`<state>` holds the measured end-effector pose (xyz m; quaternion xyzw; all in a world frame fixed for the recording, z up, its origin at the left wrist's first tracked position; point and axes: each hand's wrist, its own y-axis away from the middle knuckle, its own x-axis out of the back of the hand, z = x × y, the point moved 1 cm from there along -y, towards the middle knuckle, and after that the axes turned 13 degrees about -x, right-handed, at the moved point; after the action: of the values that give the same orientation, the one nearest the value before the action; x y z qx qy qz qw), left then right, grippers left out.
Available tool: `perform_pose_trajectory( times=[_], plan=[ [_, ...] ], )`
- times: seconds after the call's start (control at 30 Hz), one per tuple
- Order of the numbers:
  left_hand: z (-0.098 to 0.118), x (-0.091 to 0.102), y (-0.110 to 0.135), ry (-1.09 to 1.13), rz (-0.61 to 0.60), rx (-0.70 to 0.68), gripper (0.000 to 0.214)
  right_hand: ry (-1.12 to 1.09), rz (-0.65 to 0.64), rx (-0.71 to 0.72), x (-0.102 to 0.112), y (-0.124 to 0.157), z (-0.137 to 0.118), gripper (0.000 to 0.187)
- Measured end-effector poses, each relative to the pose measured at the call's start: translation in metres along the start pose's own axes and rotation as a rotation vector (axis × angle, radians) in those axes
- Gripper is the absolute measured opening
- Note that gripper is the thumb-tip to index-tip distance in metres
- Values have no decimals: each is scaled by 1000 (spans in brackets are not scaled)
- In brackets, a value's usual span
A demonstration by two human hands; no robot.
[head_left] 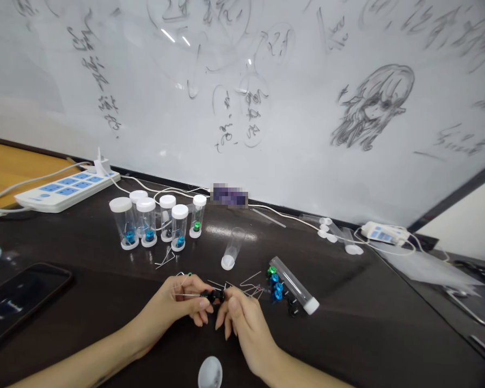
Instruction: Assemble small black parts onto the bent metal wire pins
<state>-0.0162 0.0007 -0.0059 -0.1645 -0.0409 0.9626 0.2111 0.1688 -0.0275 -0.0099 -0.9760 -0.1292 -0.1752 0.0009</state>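
My left hand [181,304] and my right hand [238,318] meet above the dark table [84,323]. Both pinch a small black knob-like part [213,295] with a thin wire pin through it. The left fingers hold the wire end, the right fingers grip the black part. Loose wire pins [248,280] lie just beyond the hands. Green, blue and black small parts [275,288] sit to the right beside a clear tube lying on its side [295,285]. An upside-down open tube [231,250] stands behind the hands.
Several capped vials [157,221] holding coloured parts stand at the back left. A power strip [64,188] lies far left, a phone [20,296] near left, a white cap [210,373] at the front. More tubes [339,237] and a charger [382,233] lie right, under the whiteboard [267,81].
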Motion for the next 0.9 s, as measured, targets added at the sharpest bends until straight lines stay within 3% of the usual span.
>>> perform_pose_trajectory(
  times=[0.43, 0.57, 0.73, 0.9],
  plan=[
    [0, -1, 0, 2, -8, 7, 22, -50, 3, -26, 0, -3, 0, 47],
    [0, -1, 0, 21, -20, 18, 22, -5, 2, -31, 1, -3, -3, 38],
    [0, 0, -1, 20, -11, 10, 19, -7, 37, -49, 1, -4, -5, 7],
    [-2, 0, -1, 21, -21, 9, 20, -19, 40, -35, 2, -4, -8, 18]
  ],
)
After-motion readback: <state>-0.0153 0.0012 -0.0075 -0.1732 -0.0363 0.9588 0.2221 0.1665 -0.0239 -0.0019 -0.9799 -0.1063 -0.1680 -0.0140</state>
